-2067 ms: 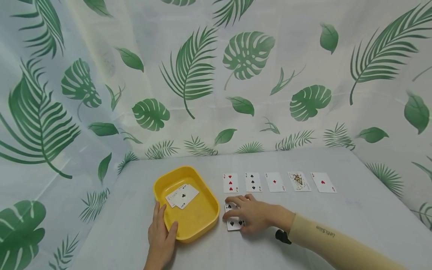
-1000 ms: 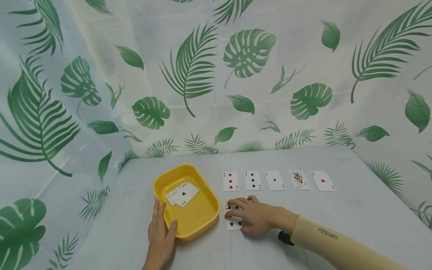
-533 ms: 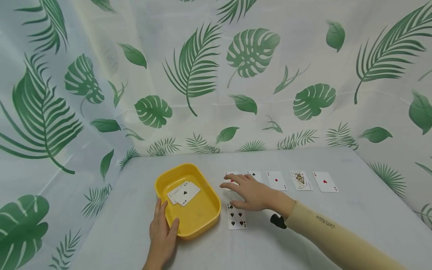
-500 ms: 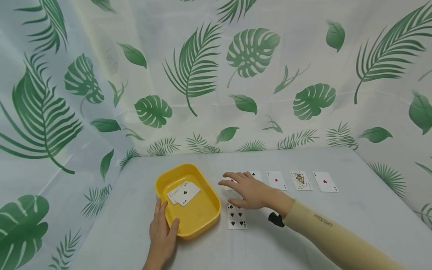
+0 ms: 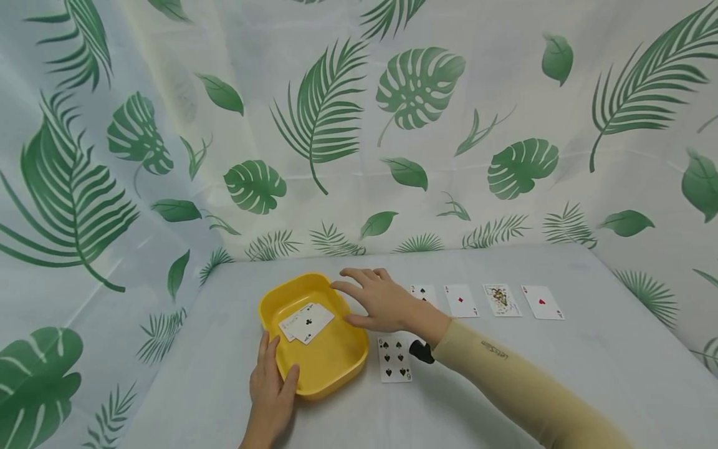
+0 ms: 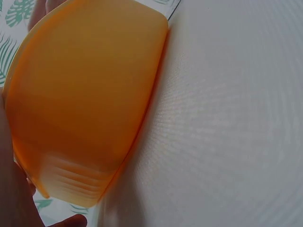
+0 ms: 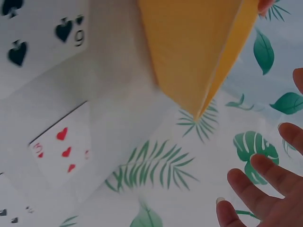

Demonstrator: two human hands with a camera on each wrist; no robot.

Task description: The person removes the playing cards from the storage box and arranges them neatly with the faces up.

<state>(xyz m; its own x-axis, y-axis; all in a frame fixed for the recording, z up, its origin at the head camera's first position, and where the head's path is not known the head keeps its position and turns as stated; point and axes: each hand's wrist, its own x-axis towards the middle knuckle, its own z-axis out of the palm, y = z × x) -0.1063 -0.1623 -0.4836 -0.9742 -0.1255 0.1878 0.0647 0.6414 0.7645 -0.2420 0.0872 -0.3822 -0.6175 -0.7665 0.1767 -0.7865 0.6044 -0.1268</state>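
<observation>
Yellow tray (image 5: 336,368) sits beside nine of spades (image 5: 394,359).

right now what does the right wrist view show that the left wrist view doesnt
Only the right wrist view shows the three of hearts, a corner of the nine of spades and the right hand's fingers spread, holding nothing. Only the left wrist view shows the left hand against the tray's near wall. Both show the yellow tray from outside and the pale table cover.
</observation>
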